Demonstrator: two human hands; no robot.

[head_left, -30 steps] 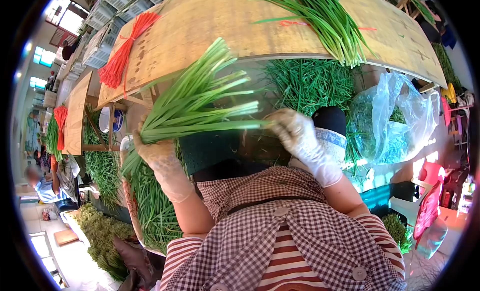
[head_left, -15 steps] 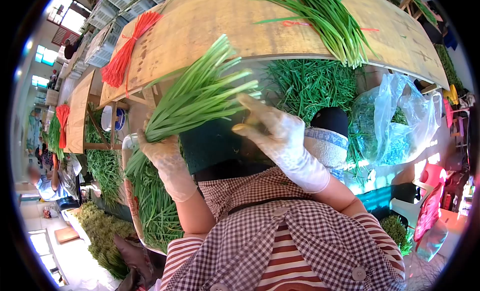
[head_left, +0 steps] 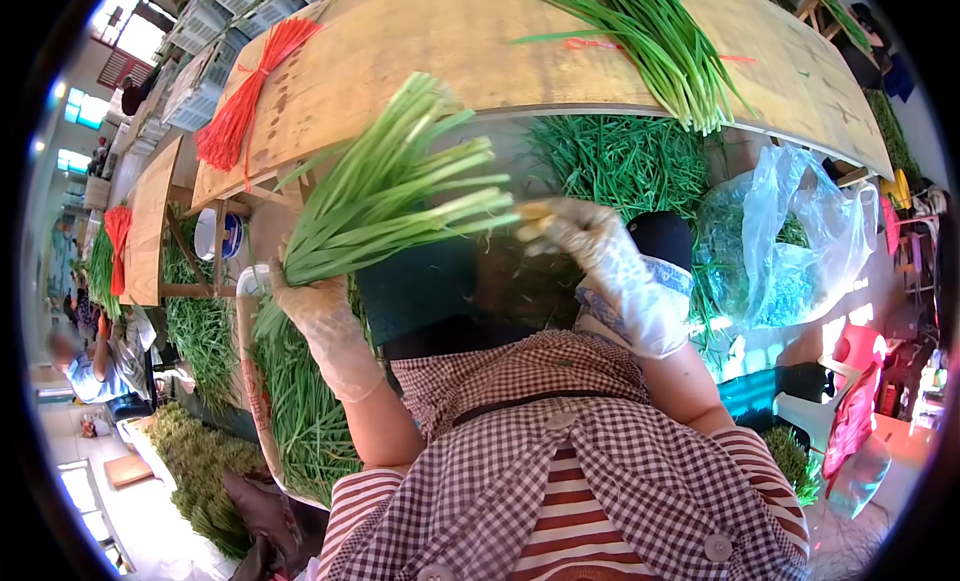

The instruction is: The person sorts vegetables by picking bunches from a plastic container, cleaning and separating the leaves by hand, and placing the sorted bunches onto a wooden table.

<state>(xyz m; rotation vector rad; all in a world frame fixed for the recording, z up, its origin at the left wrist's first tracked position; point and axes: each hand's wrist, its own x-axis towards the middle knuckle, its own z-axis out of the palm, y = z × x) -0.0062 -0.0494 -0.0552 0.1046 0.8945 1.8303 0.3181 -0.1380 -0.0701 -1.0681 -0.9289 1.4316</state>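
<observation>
My gloved left hand (head_left: 318, 306) is wrapped round the green leafy end of a bunch of long stalks (head_left: 385, 196), whose pale cut ends fan out up and to the right. Just right of the lowest stalk ends is my gloved right hand (head_left: 580, 243), its fingertips pinched together; whatever sits between them is too small to make out. Below my left hand, more green stalks (head_left: 305, 401) fill a white-rimmed container. On the wooden table (head_left: 430, 46) lies another bunch (head_left: 660, 51) across a red tie, with a bundle of red ties (head_left: 245, 101) at the left.
A heap of greens (head_left: 625, 166) lies beneath the table edge, beside a clear plastic bag (head_left: 790, 246). A white bucket (head_left: 210, 235) stands at the left near a second wooden table (head_left: 150, 221). Another person (head_left: 95, 371) sits at the far left. A white chair (head_left: 808, 416) is at the right.
My right hand first moved left to the stalk ends with fingers apart, then drew back right and closed. The bunch has stayed in my left hand and shifted slightly.
</observation>
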